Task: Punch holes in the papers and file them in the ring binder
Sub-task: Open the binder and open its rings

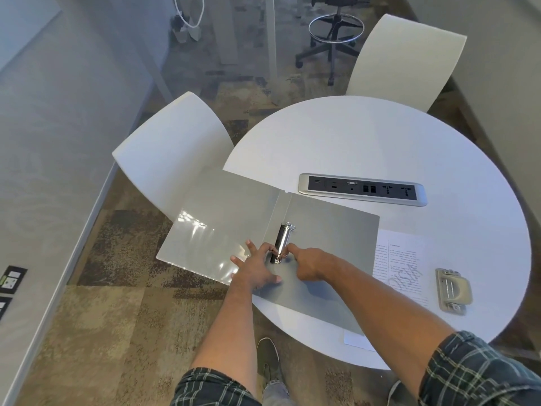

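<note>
A grey ring binder (328, 230) lies spread flat on the round white table (366, 136), its left cover hanging over the table's edge. Its metal ring mechanism (283, 240) runs along the spine. My left hand (256, 269) rests flat on the binder beside the near ring, fingers spread. My right hand (307, 263) pinches the near ring of the mechanism with its fingertips. Printed papers (402, 265) lie partly under the binder's right cover. A grey hole punch (452, 290) sits to their right.
A power socket strip (363, 189) is set into the table behind the binder. Two white chairs (172, 150) stand at the far and left sides. A loose white sheet (358, 341) pokes out at the near table edge. Carpet floor lies below.
</note>
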`<state>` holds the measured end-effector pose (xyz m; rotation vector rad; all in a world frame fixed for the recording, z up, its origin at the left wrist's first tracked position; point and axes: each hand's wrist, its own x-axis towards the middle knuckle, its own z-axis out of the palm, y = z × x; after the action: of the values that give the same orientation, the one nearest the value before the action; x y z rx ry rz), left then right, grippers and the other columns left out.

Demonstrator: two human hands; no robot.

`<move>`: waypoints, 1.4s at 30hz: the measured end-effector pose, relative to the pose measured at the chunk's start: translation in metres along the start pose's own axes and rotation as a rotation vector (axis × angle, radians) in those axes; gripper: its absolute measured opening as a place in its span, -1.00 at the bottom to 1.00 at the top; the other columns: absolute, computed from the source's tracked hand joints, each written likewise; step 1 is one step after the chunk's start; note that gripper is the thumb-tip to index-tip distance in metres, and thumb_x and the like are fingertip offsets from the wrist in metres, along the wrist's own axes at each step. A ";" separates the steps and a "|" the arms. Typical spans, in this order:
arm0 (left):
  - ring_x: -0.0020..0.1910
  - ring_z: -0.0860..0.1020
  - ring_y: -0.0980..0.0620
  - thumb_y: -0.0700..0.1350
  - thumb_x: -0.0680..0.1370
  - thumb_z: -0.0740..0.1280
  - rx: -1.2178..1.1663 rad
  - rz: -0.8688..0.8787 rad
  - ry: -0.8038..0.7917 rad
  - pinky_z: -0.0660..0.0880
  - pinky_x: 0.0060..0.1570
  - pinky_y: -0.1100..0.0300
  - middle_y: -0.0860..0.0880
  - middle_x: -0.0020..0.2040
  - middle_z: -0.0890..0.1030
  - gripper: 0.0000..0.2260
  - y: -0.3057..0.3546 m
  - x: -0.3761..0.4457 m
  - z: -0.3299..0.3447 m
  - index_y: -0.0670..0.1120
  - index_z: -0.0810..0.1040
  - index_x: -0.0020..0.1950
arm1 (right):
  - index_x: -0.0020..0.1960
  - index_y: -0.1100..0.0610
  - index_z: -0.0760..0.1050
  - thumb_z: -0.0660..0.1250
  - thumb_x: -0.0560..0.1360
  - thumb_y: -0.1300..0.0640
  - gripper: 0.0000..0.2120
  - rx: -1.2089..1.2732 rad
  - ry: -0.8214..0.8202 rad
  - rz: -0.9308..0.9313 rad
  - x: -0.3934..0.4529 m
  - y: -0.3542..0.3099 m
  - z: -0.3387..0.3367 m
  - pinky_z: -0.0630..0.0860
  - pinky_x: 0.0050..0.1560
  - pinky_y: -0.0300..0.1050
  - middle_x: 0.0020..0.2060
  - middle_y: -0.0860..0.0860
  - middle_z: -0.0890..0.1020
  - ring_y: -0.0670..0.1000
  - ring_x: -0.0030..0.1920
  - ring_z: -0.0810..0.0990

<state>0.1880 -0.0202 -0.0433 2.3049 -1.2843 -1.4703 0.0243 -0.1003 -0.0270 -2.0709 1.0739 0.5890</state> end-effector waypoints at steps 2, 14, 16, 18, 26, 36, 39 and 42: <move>0.55 -0.28 -0.56 -0.11 0.43 0.59 0.049 -0.009 0.010 -0.01 0.48 -0.49 -0.04 0.65 -0.38 -0.43 0.000 -0.001 0.004 0.25 0.35 0.23 | 0.46 0.00 0.23 0.28 0.48 0.29 -0.41 0.011 0.016 -0.008 0.000 0.001 0.003 0.26 -0.35 -0.16 -0.32 -0.10 0.30 0.10 -0.15 0.44; 0.54 -0.31 -0.55 -0.14 0.52 0.52 0.120 -0.092 0.164 0.04 0.43 -0.57 -0.02 0.65 -0.38 -0.30 0.004 -0.009 0.043 0.32 0.17 0.40 | 0.63 -0.06 0.00 0.35 0.45 0.27 -0.12 -0.048 0.063 -0.052 -0.012 0.009 0.028 0.45 0.34 0.19 0.59 0.23 0.16 0.27 0.44 0.41; 0.54 -0.33 -0.54 -0.15 0.54 0.50 0.127 -0.101 0.175 0.00 0.44 -0.57 -0.03 0.65 -0.38 -0.27 0.000 -0.011 0.046 0.29 0.13 0.48 | 0.65 -0.08 -0.14 0.38 0.47 0.26 -0.03 -0.093 0.059 -0.087 -0.018 0.017 0.039 0.18 0.53 0.31 0.65 0.17 -0.02 0.19 0.62 0.11; 0.54 -0.34 -0.53 -0.15 0.56 0.47 0.147 -0.114 0.193 -0.03 0.45 -0.57 -0.02 0.66 -0.36 -0.26 -0.005 -0.014 0.046 0.24 0.09 0.54 | 0.66 -0.03 -0.22 0.37 0.52 0.29 -0.02 -0.211 0.097 -0.096 -0.024 0.027 0.052 0.02 0.58 0.30 0.66 0.11 -0.13 0.14 0.65 -0.09; 0.66 -0.03 -0.27 -0.15 0.63 0.31 0.343 -0.083 0.447 -0.02 0.50 -0.48 -0.20 0.69 -0.11 -0.23 0.002 -0.039 0.069 0.03 -0.12 0.68 | 0.65 0.04 0.03 0.24 0.64 0.11 -0.34 -0.243 0.362 -0.075 -0.055 0.076 0.075 0.05 0.60 -0.03 0.65 0.05 0.07 0.04 0.64 0.05; 0.44 0.45 -0.22 -0.19 0.53 0.30 0.387 0.506 0.470 0.36 0.49 -0.08 -0.18 0.49 0.44 -0.51 0.030 -0.088 0.154 -0.14 0.45 0.48 | 0.45 0.07 0.35 0.39 0.53 -0.05 -0.45 0.137 0.682 0.440 -0.135 0.148 0.085 0.53 0.19 -0.03 0.33 0.03 0.53 0.09 0.28 0.54; 0.63 0.13 -0.20 -0.03 0.59 0.24 0.551 0.455 0.285 0.10 0.62 -0.06 -0.10 0.67 0.13 -0.37 0.046 -0.083 0.161 0.04 0.14 0.66 | 0.34 0.10 0.34 0.40 0.51 -0.12 -0.48 0.189 0.666 0.554 -0.150 0.157 0.092 0.56 0.08 -0.04 0.23 0.06 0.55 0.09 0.20 0.55; 0.66 -0.07 -0.30 0.13 0.59 0.27 0.687 0.373 0.153 0.05 0.61 -0.18 -0.09 0.70 -0.09 -0.26 0.061 -0.073 0.158 0.19 -0.06 0.67 | 0.36 0.16 0.33 0.39 0.52 -0.13 -0.44 0.308 0.657 0.619 -0.155 0.156 0.089 0.57 0.07 0.00 0.23 0.09 0.53 0.12 0.20 0.55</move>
<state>0.0147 0.0432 -0.0451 2.2561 -2.2756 -0.7890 -0.1962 -0.0155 -0.0408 -1.6659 2.0732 -0.0153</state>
